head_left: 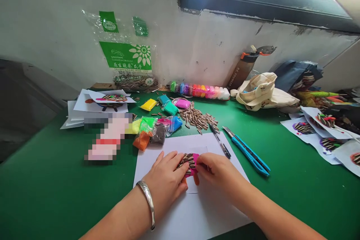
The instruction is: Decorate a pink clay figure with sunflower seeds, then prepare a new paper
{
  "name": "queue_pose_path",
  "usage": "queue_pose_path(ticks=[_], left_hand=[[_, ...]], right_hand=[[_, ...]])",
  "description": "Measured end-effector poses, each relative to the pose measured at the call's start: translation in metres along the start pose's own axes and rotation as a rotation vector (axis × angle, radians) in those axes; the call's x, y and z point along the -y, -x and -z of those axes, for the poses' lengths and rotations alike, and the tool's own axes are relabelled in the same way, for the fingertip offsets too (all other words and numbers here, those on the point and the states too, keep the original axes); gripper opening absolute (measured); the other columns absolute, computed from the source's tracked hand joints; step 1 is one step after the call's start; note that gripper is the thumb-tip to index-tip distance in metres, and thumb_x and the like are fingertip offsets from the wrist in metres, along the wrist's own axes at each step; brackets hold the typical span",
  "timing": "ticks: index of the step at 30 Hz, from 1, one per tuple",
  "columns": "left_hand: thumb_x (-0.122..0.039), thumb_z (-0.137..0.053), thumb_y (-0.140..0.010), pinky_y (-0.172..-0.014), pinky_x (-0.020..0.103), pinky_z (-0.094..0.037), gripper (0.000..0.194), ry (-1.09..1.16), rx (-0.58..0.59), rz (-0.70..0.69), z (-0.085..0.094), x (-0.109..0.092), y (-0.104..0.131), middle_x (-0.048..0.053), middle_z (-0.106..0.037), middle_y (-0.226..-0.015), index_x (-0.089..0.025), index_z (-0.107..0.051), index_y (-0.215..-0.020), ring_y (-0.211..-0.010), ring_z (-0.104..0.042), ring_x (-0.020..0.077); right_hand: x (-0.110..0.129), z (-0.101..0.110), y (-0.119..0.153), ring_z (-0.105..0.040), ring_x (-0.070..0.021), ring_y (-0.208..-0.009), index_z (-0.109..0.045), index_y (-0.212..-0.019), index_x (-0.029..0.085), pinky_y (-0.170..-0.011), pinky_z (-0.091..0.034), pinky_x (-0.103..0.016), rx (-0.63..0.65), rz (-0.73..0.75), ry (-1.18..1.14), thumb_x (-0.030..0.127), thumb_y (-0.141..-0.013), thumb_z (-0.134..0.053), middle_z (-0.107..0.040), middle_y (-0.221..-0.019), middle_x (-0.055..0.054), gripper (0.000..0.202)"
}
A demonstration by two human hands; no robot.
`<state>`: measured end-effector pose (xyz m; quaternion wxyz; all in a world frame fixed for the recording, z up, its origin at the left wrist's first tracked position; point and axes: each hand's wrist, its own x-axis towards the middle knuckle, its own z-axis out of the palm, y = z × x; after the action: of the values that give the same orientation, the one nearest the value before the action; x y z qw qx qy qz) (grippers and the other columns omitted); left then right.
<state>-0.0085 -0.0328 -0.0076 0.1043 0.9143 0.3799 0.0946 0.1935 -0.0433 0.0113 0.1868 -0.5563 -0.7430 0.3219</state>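
Observation:
A small card with a picture made of magenta clay (192, 173) and rows of striped sunflower seeds (189, 160) lies on a white sheet of paper (165, 217). Orange clay legs (196, 179) show at its lower edge. My left hand (165, 174), a silver bangle on its wrist, rests with fingers spread over the left side of the picture. At the right edge of the clay, my right hand (215, 168) has thumb and fingers pinched together. Whatever is between those fingertips is hidden.
Loose sunflower seeds (197, 116) lie in a heap behind the sheet, near bags of coloured clay (160, 133). A pen (222, 142) and a blue utility knife (249, 153), blade showing, lie to the right. Cards with seed pictures (323, 138) sit far right; a brown bottle (243, 69) leans on the wall.

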Motion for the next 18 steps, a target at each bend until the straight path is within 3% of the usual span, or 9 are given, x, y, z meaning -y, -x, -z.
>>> queue_pose_path(ticks=[18], left_hand=[[-0.019,-0.062,-0.078,-0.099,0.061,-0.038,0.042,-0.018,0.021,0.002,-0.001,0.0,0.0,0.011,-0.057,-0.13,-0.022,-0.058,-0.12,-0.122,-0.047,0.0334]], right_hand=[[-0.001,-0.011,-0.002,-0.056,-0.0112,-0.067,-0.059,-0.063,0.02,-0.064,-0.036,-0.021,0.023,0.0,0.049,0.012,-0.088,-0.045,-0.063,-0.068,0.003,0.029]])
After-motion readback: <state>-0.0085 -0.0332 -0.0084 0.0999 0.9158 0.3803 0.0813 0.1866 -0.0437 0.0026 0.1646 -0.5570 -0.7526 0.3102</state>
